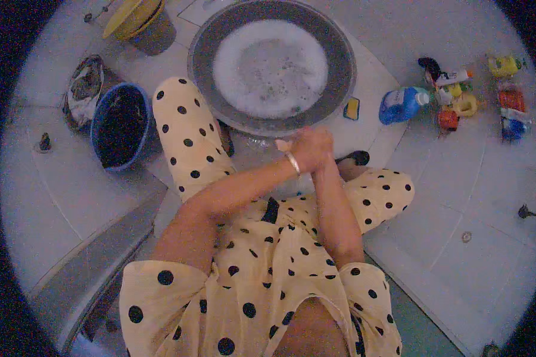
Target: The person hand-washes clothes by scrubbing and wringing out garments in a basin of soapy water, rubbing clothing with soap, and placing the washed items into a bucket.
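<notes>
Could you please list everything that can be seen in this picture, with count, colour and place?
basin: one, grey, wide and round, top centre, filled with white foamy water.
blue bucket: one, blue, dark inside, left of the basin.
yellow-lidded bucket: one, dark with a yellow lid, top left.
bag: one, crumpled, grey and white, far left beside the blue bucket.
detergent bottle: one, blue with a white cap, lying right of the basin.
small bottles and packets: several, yellow, red, white and blue, on the floor at right.
tiled floor: white, all around.
dress: one, yellow with black dots, worn by the person.
left hand: clasped with the other at the basin's near rim; a white bangle on the wrist.
right hand: pressed against the left; what they hold is hidden.
</notes>
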### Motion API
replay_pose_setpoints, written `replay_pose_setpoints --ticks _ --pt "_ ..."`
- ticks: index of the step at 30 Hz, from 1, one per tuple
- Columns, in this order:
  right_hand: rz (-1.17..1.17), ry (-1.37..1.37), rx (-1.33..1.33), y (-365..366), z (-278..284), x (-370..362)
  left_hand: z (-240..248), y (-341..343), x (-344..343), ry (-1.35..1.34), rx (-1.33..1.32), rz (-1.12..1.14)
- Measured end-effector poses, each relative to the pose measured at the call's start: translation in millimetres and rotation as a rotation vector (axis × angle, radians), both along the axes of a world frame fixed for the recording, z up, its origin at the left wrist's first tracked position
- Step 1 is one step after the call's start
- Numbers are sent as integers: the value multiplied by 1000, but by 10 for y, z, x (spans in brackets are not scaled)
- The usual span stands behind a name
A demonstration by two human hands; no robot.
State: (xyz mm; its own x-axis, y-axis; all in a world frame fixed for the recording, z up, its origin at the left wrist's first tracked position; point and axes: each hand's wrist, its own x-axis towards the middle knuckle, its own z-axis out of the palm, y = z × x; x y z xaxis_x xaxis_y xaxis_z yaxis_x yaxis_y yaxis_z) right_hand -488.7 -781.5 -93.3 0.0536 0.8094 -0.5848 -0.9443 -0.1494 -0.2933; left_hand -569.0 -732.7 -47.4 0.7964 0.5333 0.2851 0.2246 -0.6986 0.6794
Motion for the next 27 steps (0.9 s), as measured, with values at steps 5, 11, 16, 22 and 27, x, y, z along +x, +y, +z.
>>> replay_pose_setpoints --ticks 5,11,16,22,27 --pt "-11 60 -2 22 245 -204 -111 617 25 -58 170 195" --pt "83 112 -259 -159 -85 200 124 795 -146 333 -80 53" --pt "184 -536 223 -339 -167 -49 122 -300 -66 358 12 -178" --pt "19 -6 -358 -228 -225 -99 -31 284 -107 242 3 -24" --pt "32 178 -67 -389 -85 -182 -122 -73 -85 383 -51 21"
